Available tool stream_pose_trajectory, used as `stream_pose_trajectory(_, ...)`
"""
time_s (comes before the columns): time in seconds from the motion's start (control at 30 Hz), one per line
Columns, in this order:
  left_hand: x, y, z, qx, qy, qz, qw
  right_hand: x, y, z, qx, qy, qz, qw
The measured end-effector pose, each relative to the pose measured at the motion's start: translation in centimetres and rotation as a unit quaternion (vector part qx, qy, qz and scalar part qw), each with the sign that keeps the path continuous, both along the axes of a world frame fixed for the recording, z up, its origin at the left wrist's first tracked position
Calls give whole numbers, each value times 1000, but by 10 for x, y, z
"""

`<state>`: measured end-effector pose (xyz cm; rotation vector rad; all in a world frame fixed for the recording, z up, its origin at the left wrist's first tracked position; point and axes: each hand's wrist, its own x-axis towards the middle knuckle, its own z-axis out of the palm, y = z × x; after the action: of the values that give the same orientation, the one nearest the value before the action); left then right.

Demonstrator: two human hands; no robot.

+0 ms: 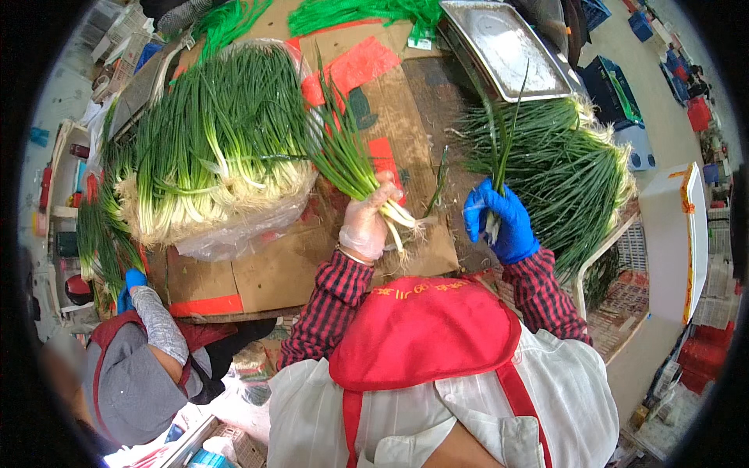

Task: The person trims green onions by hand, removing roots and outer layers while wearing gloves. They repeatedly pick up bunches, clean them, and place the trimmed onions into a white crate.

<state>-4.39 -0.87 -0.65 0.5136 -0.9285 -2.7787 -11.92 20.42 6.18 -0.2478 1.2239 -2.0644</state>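
Observation:
My left hand (368,219), in a clear plastic glove, is closed around a small bunch of green onions (350,164). Their white, rooted ends point toward me and the leaves point away. In a blue glove, my right hand (504,219) grips a few green onion leaves (502,140) that stand up above the fist. A large pile of green onions (216,123) lies on clear plastic (251,237) to the left, roots toward me. At the right, another heap of green onions (544,169) has its roots turned outward. Between my hands, a loose leaf (439,181) rests on the table.
Cardboard (263,281) with red tape covers much of the table. A metal tray (509,47) sits at the far right, near green netting (363,14). To my left a co-worker (134,374) handles green onions. A crate (620,292) and a white foam box (673,240) stand at right.

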Motion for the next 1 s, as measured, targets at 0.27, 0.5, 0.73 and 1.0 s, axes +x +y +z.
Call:
stream_pose_trajectory(0.27,2,4,2,70,19,-68,995,28,-36,-46,315,329,45,889)
stream_pose_trajectory(0.5,13,-2,-16,88,-8,-48,995,10,-21,-53,206,24,-7,978)
stream_pose_trajectory(0.73,8,2,-14,114,16,-38,993,23,-27,-61,256,172,66,949)
stream_pose_trajectory(1.0,1,27,7,81,72,-23,994,19,-24,-52,98,-66,-117,986)
